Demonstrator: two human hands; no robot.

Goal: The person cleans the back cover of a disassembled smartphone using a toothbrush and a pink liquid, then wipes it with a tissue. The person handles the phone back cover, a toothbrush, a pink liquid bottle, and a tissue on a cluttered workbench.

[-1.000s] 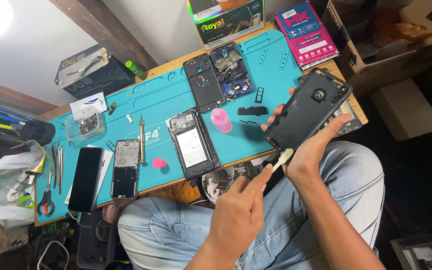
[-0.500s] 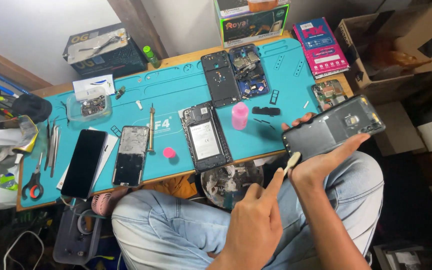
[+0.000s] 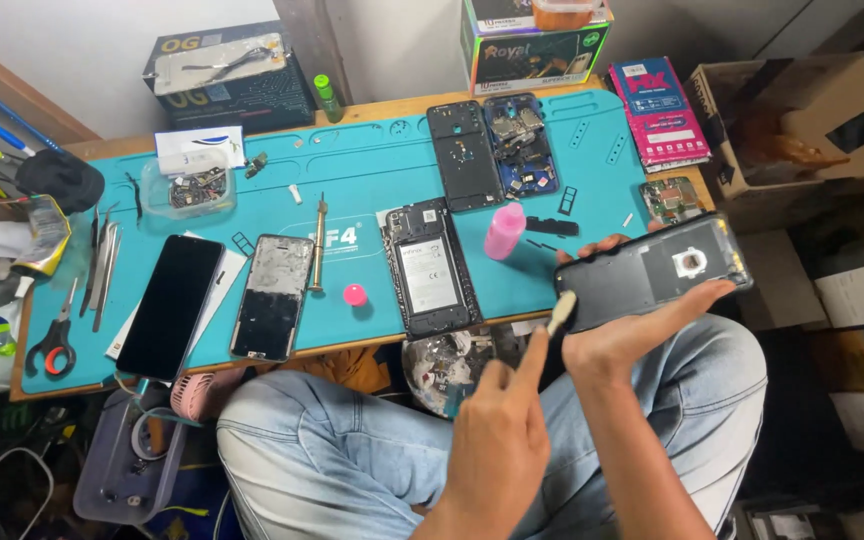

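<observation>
While the person sits cross-legged in blue jeans before the low wooden table [image 3: 372, 108], both hands work over the lap. Of the two hands, the right hand [image 3: 620, 335] is closed around a black plastic phone back cover [image 3: 652, 272], thumb along its near edge and fingertips curled over the far edge, so the cover is held tilted in the air just off the table's front right corner, inner face up. One light round patch shows on that inner face. The left hand [image 3: 497, 450] is loosely closed, pinching a small brush with a pale tip [image 3: 560, 312] between the thumb and the extended forefinger; the pale tip touches the left end of the cover.

On the table lies a teal silicone work mat [image 3: 372, 180]. Near its front edge rests an opened phone with its battery showing [image 3: 428, 268], with a pink plastic bottle [image 3: 504, 230] just beside it and a small pink cap [image 3: 354, 294] on its other side. Farther left lie a cracked phone screen [image 3: 272, 296] and a black phone face-up [image 3: 170, 305]. A round dish of scraps [image 3: 447, 362] sits below the table edge, near the left hand.
</observation>
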